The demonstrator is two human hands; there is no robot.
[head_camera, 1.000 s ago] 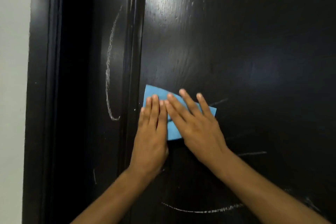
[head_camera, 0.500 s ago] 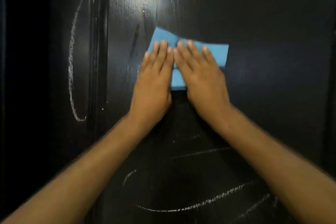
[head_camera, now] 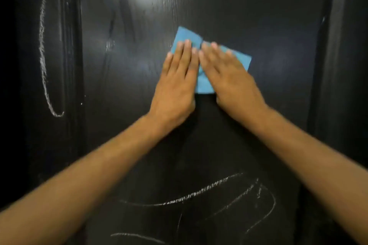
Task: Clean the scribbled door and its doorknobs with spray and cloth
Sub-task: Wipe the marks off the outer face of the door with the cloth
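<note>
Black door [head_camera: 278, 16], glossy, fills your view. At far left a long white chalk loop [head_camera: 44, 61] runs down the side panel. On the centre panel your left hand [head_camera: 176, 87] presses flat, fingers straight and together, on the left part of the blue cloth [head_camera: 205, 83]. Your right hand [head_camera: 232, 81] lies just beside it, fingers straight, pressing the cloth's right part. Below your forearms, chalk scribbles [head_camera: 199, 191] cross the lower panel.

Both hands, left hand [head_camera: 175, 87] and right hand [head_camera: 233, 79], press flat, fingers straight, on a blue cloth [head_camera: 205, 85] against the black door [head_camera: 219, 6], white chalk scribbles [head_camera: 199, 191] below.
</note>
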